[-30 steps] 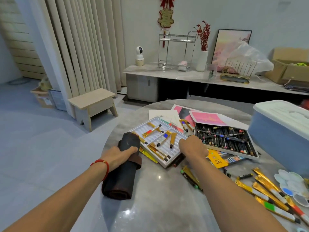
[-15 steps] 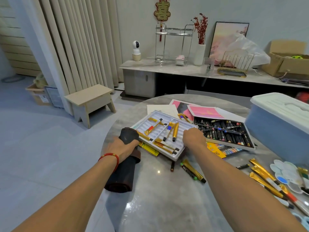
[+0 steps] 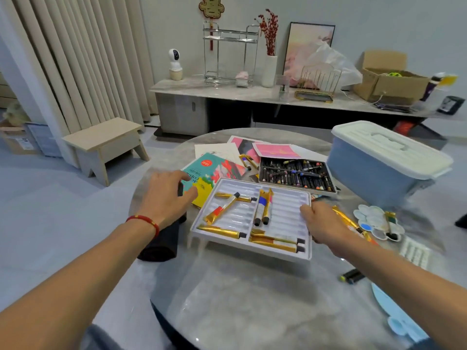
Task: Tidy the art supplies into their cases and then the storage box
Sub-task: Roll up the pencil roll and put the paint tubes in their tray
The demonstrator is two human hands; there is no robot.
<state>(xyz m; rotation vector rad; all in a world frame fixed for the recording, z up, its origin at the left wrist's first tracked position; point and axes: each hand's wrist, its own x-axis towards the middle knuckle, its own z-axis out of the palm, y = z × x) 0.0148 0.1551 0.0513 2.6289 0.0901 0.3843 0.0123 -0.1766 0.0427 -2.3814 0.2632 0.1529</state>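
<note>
A white paint tray [image 3: 285,205] with several gold paint tubes [image 3: 262,208] hangs slightly above the round table, its near edge raised. My right hand [image 3: 321,223] grips the tray's right rim, thumb on top. My left hand [image 3: 164,198] lies over the top end of a dark rolled case [image 3: 161,241], thumb and fingers loosely round it, fingertips touching a teal paint case cover [image 3: 207,173]. An open box of pastels [image 3: 295,173] sits behind the tray. The blue storage box [image 3: 374,173] with a shut white lid stands at the right.
Loose gold tubes [image 3: 346,218] and a white palette [image 3: 371,218] lie right of my right hand. A small crayon [image 3: 351,276] and a light blue sheet [image 3: 396,314] lie near the front right edge. Papers [image 3: 275,150] lie behind the pastels. A wooden stool [image 3: 103,140] stands on the floor to the left.
My right hand pulled the white tray off the teal case cover, toward me and to the right. The teal cover now shows. My left hand loosened on the dark roll.
</note>
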